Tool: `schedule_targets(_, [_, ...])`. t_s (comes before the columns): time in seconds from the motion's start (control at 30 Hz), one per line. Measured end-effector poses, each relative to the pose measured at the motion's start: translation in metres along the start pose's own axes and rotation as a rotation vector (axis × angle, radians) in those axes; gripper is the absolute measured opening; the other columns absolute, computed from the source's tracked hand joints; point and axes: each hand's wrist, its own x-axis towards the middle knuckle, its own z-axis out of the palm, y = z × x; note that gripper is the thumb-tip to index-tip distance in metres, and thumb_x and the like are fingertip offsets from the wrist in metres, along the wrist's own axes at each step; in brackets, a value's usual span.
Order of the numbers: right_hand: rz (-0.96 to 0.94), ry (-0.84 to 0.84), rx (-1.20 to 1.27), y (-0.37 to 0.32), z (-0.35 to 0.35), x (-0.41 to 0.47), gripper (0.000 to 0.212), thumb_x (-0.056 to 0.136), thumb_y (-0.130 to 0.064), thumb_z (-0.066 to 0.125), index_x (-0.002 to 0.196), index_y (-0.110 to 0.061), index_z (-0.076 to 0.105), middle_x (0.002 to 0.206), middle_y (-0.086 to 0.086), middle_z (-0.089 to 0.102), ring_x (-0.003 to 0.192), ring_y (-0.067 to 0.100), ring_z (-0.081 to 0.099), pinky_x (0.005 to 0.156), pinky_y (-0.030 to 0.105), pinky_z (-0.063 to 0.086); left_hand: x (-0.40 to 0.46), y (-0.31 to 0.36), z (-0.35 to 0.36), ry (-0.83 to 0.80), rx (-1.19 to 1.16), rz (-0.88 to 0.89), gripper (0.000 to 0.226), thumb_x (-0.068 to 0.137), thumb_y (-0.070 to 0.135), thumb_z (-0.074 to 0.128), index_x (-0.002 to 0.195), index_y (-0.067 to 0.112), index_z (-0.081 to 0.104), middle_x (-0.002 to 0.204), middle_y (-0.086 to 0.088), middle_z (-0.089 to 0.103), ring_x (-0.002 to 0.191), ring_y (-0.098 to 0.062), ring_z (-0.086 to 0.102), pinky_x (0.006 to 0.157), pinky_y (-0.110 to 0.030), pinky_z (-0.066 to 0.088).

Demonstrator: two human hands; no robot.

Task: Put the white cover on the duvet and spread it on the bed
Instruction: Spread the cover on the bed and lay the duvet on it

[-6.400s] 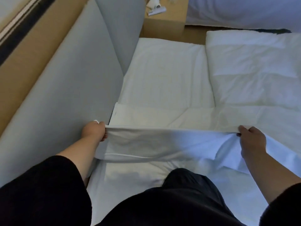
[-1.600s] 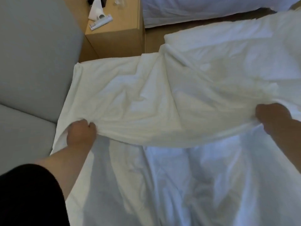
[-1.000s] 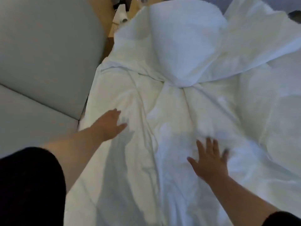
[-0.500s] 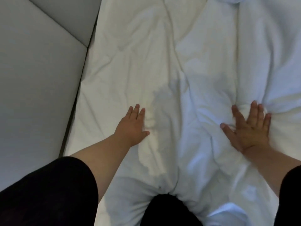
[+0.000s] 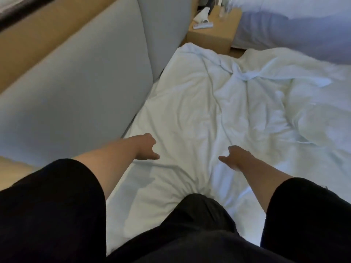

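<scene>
Where hands [image 5: 147,149] blur, fingers stay unreadable.

White cover [image 5: 199,111], rumpled and creased, lying over the bed, bunched ridge near far edge

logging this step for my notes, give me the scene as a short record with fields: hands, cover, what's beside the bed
left hand: over the near part of the cover, fingers curled down, nothing visibly in its grip
right hand: same, over the cover to the right, thumb out
white cover: lying across the bed, wrinkled, bunched in a twist at the far end
grey padded panel: along the bed's left side
wooden nightstand: beyond the far corner, small items on top
person: kneeling on the cover, dark clothing
</scene>
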Motion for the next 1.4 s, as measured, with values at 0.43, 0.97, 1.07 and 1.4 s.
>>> schedule_targets(0.43, [0.095, -0.006, 0.219, -0.027, 0.073, -0.276, 0.075, 0.102, -0.047, 0.048, 0.160, -0.014, 0.015, 0.166, 0.007, 0.017, 0.150, 0.026, 0.025, 0.120, 0.038, 0.026, -0.203, -0.043, 0.095, 0.060, -0.034, 0.085, 0.072, 0.096, 0.052, 0.052, 0.154, 0.016, 0.029, 0.161, -0.003, 0.027, 0.146, -0.023, 0.030, 0.116, -0.036, 0.029])
schedule_targets(0.97, [0.371, -0.055, 0.437, 0.083, 0.203, -0.436, 0.066, 0.099, -0.037, 0.054, 0.156, -0.020, 0.026, 0.161, 0.005, 0.032, 0.144, 0.026, 0.037, 0.115, 0.036, 0.033, -0.247, 0.113, 0.194, -0.058, 0.019, 0.437, 0.068, 0.097, 0.049, 0.049, 0.155, 0.018, 0.027, 0.160, -0.004, 0.027, 0.145, -0.022, 0.031, 0.116, -0.037, 0.029])
schedule_targets(1.07, [0.352, -0.032, 0.484, 0.094, 0.221, -0.446, 0.065, 0.099, -0.040, 0.055, 0.156, -0.022, 0.028, 0.160, 0.004, 0.033, 0.142, 0.025, 0.039, 0.114, 0.037, 0.034, -0.255, 0.130, 0.204, -0.038, -0.001, 0.441, 0.064, 0.097, 0.048, 0.050, 0.153, 0.021, 0.031, 0.157, -0.002, 0.032, 0.142, -0.021, 0.036, 0.114, -0.036, 0.032])
schedule_targets(1.4, [0.373, -0.026, 0.635, 0.186, 0.298, -0.569, 0.066, 0.098, -0.040, 0.056, 0.156, -0.026, 0.028, 0.159, 0.000, 0.037, 0.139, 0.021, 0.043, 0.111, 0.032, 0.036, -0.296, 0.211, 0.295, -0.098, 0.056, 0.382, 0.058, 0.100, 0.044, 0.045, 0.149, 0.014, 0.038, 0.153, -0.004, 0.041, 0.136, -0.021, 0.043, 0.108, -0.030, 0.036])
